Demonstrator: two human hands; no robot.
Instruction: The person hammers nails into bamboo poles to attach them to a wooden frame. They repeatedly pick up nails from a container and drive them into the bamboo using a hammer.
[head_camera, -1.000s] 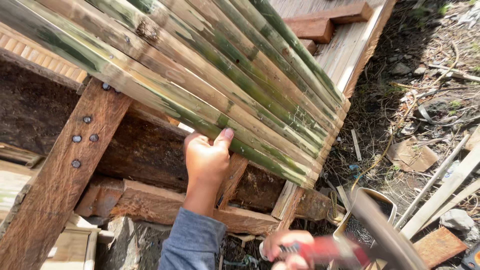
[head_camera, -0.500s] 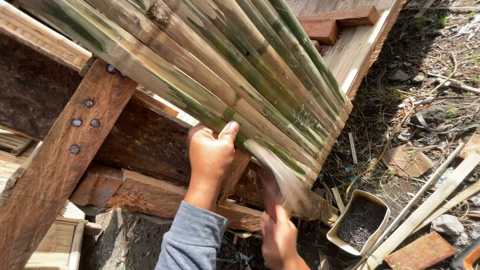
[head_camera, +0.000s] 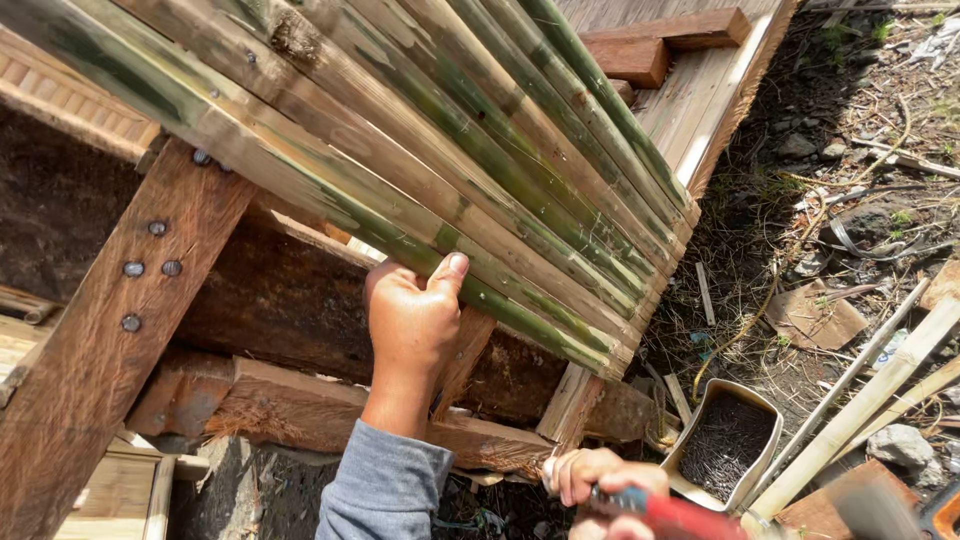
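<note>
- Gripping the lowest bamboo slat (head_camera: 520, 310) from beneath, my left hand (head_camera: 412, 322) curls closed, thumb on its face.
- My right hand (head_camera: 600, 482), lower right, is fisted round a red-handled tool (head_camera: 680, 515).

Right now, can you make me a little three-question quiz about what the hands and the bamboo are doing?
1. True or false: the left hand presses its thumb against the lowest bamboo slat.
2. What colour is the handle of the tool that the right hand grips?
A. red
B. yellow
C. white
3. What lies in the tray on the ground beside the right hand?

Key
1. True.
2. A. The tool's head is blurred, so its kind is hard to tell.
3. A heap of small dark pieces, too small to tell apart.
</note>
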